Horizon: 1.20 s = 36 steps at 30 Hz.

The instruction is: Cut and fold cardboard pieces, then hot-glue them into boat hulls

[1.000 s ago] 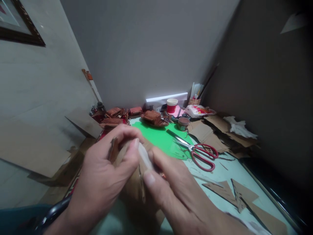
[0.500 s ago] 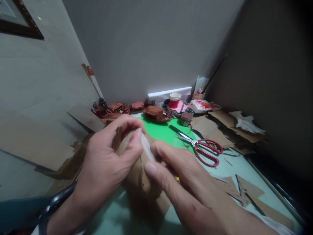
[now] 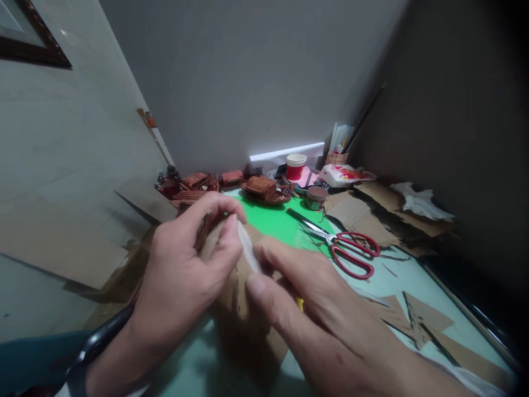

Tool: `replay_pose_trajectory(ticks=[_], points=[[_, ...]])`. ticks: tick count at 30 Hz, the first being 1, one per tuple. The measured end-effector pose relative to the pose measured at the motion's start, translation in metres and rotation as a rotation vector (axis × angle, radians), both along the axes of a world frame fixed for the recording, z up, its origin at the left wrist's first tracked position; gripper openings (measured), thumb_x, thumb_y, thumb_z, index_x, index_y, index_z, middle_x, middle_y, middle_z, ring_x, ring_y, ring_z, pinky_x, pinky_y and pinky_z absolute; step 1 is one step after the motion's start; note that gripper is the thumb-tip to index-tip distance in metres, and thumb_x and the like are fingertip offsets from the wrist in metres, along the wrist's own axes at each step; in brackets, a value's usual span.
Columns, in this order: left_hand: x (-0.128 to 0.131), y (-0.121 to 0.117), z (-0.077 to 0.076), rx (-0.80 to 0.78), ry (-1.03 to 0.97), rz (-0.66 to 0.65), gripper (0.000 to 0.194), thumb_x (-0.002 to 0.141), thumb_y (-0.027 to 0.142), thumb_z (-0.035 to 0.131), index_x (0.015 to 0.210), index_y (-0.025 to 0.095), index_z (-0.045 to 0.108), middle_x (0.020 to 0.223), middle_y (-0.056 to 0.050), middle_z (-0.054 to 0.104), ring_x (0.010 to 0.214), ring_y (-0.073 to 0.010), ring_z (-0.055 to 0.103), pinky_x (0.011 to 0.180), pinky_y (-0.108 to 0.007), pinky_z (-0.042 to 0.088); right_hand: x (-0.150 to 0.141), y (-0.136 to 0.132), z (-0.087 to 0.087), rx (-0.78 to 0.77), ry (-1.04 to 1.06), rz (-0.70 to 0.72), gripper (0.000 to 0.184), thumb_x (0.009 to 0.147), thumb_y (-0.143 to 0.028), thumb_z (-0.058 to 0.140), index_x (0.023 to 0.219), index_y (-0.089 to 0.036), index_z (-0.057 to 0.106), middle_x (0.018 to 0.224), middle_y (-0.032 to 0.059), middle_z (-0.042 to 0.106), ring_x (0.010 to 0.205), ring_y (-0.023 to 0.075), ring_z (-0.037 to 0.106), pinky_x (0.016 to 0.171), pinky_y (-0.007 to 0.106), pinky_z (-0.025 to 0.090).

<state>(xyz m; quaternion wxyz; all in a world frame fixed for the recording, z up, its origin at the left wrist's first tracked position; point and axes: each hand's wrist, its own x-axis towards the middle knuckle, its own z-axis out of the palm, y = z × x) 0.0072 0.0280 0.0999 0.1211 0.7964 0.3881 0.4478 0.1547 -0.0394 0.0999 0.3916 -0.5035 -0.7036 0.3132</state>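
My left hand (image 3: 179,264) is closed around a piece of brown cardboard (image 3: 243,300), its thumb pressed along the top near a narrow white strip (image 3: 248,248). A dark torn line runs down the cardboard below the thumb. Thumb and forefinger of my right hand (image 3: 318,314) are closed at the lower end of that strip, against the cardboard; its material is too blurred to tell. A bit of something yellow (image 3: 300,304) peeks out beneath my right hand. The undersides of both hands and the far side of the cardboard are hidden.
Red-handled scissors (image 3: 351,255) lie open on a green sheet (image 3: 273,221) and the pale tabletop. Brown model pieces (image 3: 264,190), a red-and-white cup (image 3: 296,168) and a small jar (image 3: 316,198) stand behind. Cardboard scraps (image 3: 430,317) and a black flat object (image 3: 467,309) are on the right.
Both hands keep nearly the same hold on the cardboard and strip. The view has shifted slightly, so the scissors and scraps appear a little further right.
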Motion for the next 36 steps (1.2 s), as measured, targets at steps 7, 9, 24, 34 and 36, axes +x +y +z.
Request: replay_pose_trajectory(ticks=[7, 9, 24, 34, 36], points=[[0.001, -0.001, -0.001, 0.004, -0.011, 0.017, 0.014, 0.087, 0.013, 0.054, 0.087, 0.024, 0.062, 0.070, 0.010, 0.058, 0.056, -0.0052, 0.050, 0.057, -0.016, 0.042, -0.006, -0.001, 0.010, -0.126, -0.064, -0.060, 0.004, 0.084, -0.021, 0.052, 0.082, -0.021, 0.049, 0.083, 0.0042, 0.059, 0.080, 0.0230, 0.054, 0.066, 0.033, 0.040], [0.001, -0.002, -0.003, 0.027, 0.004, 0.041, 0.015, 0.088, 0.013, 0.054, 0.087, 0.025, 0.062, 0.069, 0.011, 0.057, 0.054, -0.0047, 0.047, 0.056, -0.015, 0.041, -0.007, 0.000, 0.009, -0.112, -0.027, -0.050, 0.007, 0.085, -0.022, 0.052, 0.080, -0.020, 0.047, 0.083, 0.0047, 0.059, 0.082, 0.0225, 0.054, 0.066, 0.032, 0.041], [0.002, -0.005, -0.003, 0.004, 0.024, 0.072, 0.016, 0.089, 0.013, 0.052, 0.088, 0.026, 0.061, 0.067, 0.010, 0.055, 0.048, -0.0060, 0.042, 0.059, -0.019, 0.043, 0.000, -0.001, -0.001, -0.010, -0.061, -0.028, 0.011, 0.078, -0.022, 0.053, 0.088, -0.020, 0.050, 0.090, 0.0069, 0.062, 0.082, 0.0238, 0.057, 0.069, 0.034, 0.046], [0.000, -0.002, -0.004, -0.004, -0.003, 0.045, 0.016, 0.089, 0.013, 0.054, 0.089, 0.027, 0.061, 0.071, 0.010, 0.058, 0.055, -0.0059, 0.048, 0.060, -0.016, 0.043, 0.003, 0.003, -0.001, 0.046, -0.050, -0.027, 0.015, 0.086, -0.012, 0.043, 0.075, -0.022, 0.046, 0.078, -0.0003, 0.061, 0.075, 0.0178, 0.060, 0.067, 0.031, 0.044], [0.000, 0.000, -0.003, -0.013, -0.005, 0.045, 0.016, 0.089, 0.013, 0.054, 0.088, 0.027, 0.061, 0.070, 0.010, 0.058, 0.056, -0.0064, 0.049, 0.057, -0.017, 0.042, 0.005, 0.002, -0.001, 0.021, -0.062, -0.013, 0.014, 0.087, -0.013, 0.046, 0.076, -0.022, 0.047, 0.078, -0.0010, 0.061, 0.074, 0.0174, 0.059, 0.065, 0.030, 0.043]])
